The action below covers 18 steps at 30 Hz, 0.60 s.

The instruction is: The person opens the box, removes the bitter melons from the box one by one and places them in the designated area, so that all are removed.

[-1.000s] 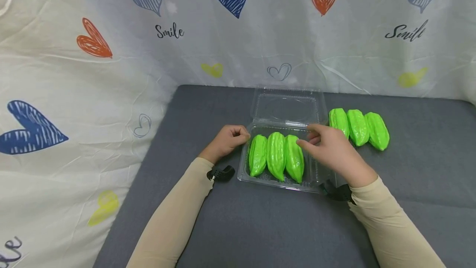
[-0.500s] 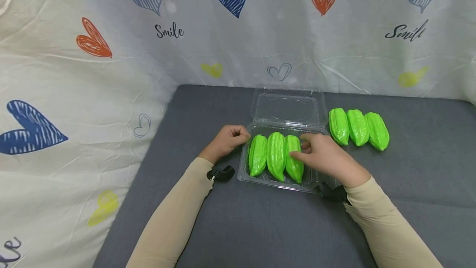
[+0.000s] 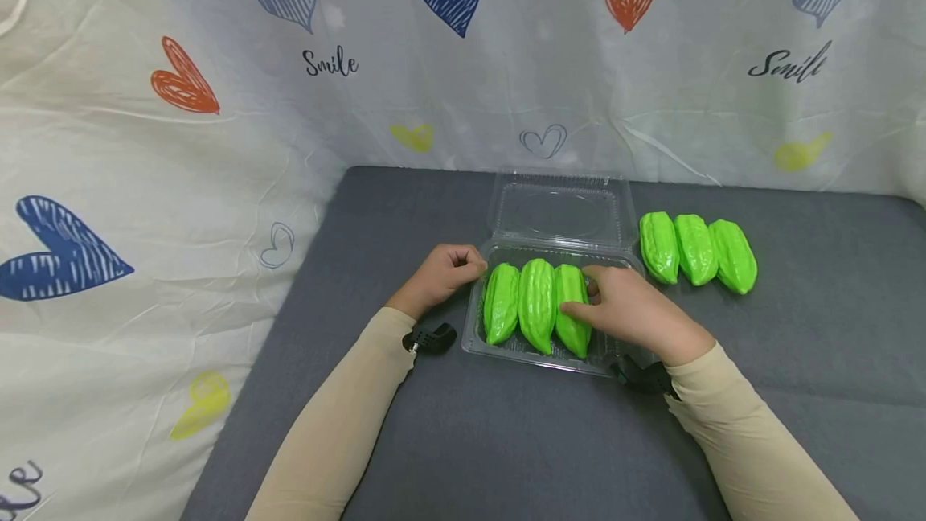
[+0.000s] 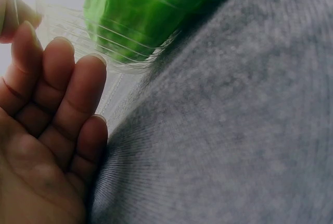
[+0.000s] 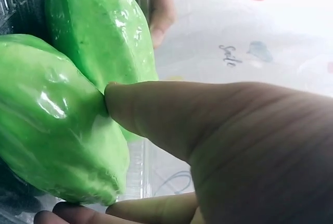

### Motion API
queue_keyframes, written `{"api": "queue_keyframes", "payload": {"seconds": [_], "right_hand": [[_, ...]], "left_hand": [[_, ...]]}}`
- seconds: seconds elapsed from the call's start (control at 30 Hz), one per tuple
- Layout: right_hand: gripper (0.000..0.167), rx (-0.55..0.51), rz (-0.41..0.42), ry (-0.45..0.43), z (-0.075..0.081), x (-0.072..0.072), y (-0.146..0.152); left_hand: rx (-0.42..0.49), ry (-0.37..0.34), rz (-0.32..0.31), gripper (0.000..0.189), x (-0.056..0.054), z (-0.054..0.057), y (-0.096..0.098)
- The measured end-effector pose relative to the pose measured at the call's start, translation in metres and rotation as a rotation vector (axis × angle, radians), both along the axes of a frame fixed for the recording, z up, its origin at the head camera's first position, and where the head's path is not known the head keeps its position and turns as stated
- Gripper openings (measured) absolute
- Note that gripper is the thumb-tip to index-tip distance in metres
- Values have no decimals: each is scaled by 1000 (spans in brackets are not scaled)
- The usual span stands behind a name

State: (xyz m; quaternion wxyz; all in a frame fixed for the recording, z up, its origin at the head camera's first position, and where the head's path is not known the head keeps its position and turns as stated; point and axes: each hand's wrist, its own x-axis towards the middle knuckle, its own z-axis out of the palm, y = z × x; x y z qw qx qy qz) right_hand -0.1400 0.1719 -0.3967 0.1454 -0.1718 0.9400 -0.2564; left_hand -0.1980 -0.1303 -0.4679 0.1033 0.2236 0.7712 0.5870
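Note:
Three glossy green bitter melons lie side by side in an open clear plastic container (image 3: 506,354). My right hand (image 3: 637,308) is over the container's right half and grips the rightmost bitter melon (image 3: 571,336). In the right wrist view its thumb (image 5: 151,104) presses between that melon (image 5: 47,114) and the middle melon (image 5: 99,31), with fingers at the melon's far side. At the container's left rim my left hand (image 3: 444,268) holds the edge between thumb and curled forefinger. In the left wrist view, its other fingers (image 4: 86,88) are loosely bent beside the plastic wall.
Behind the container its clear lid (image 3: 564,207) is folded back flat. Three more green melons (image 3: 696,249) lie in a row on the grey cloth to the right. A white curtain (image 3: 542,87) with printed hearts stands behind the table and on its left.
My right hand has moved left and down from the container's right edge onto the rightmost melon inside, its thumb and fingers now about it. My left hand has stayed at the left rim.

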Motion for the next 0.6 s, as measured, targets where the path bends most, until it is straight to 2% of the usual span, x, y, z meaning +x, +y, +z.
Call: {"api": "queue_keyframes", "payload": {"seconds": [0.2, 0.37, 0.43, 0.6], "right_hand": [[74, -1, -2, 2, -1, 0, -1], [56, -13, -15, 18, -1, -1, -1], [55, -9, -25, 19, 0, -2, 0], [72, 12, -47, -1, 4, -1, 1]], "left_hand": [[-1, 3, 8, 29, 0, -1, 0], [1, -2, 10, 29, -1, 0, 0], [6, -1, 6, 28, -1, 0, 0], [18, 0, -5, 29, -2, -2, 1]]}}
